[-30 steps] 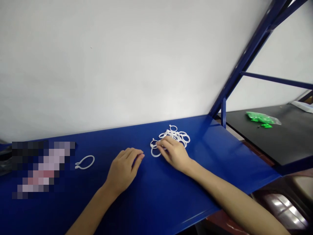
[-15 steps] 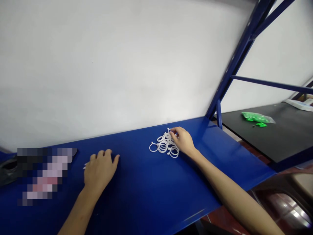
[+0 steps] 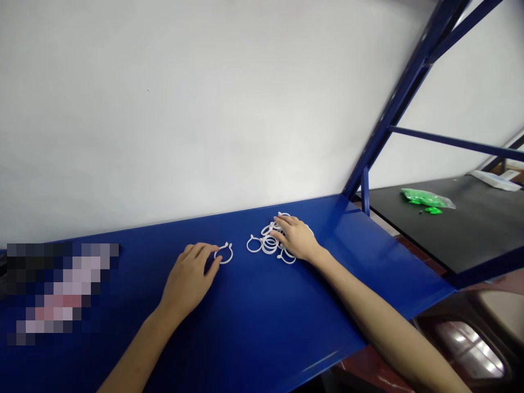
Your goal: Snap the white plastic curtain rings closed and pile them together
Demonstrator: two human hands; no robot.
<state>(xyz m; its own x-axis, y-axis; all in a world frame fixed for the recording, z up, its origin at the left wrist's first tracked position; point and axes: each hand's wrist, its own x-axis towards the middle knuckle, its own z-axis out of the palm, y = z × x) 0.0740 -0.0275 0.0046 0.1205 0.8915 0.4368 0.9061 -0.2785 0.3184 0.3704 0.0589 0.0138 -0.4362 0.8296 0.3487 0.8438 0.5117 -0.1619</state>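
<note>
A heap of several white plastic rings (image 3: pixel 268 243) lies on the blue shelf (image 3: pixel 254 322) near the wall. My right hand (image 3: pixel 295 238) rests palm down on the heap's right side, fingers stretched over the rings. One single white ring (image 3: pixel 224 254) lies apart, left of the heap. My left hand (image 3: pixel 189 277) lies on the shelf with its fingertips pinched on that ring's left edge.
A blurred patch (image 3: pixel 57 292) covers something at the shelf's left end. A blue upright post (image 3: pixel 393 109) rises at the right. Beyond it a black table (image 3: pixel 462 229) carries a bag of green parts (image 3: pixel 426 197) and a white flat item (image 3: pixel 495 180).
My left hand went left to the lone ring and has dragged it right, close to the heap. My right hand shifted over the heap, first to its far side, then back on top.
</note>
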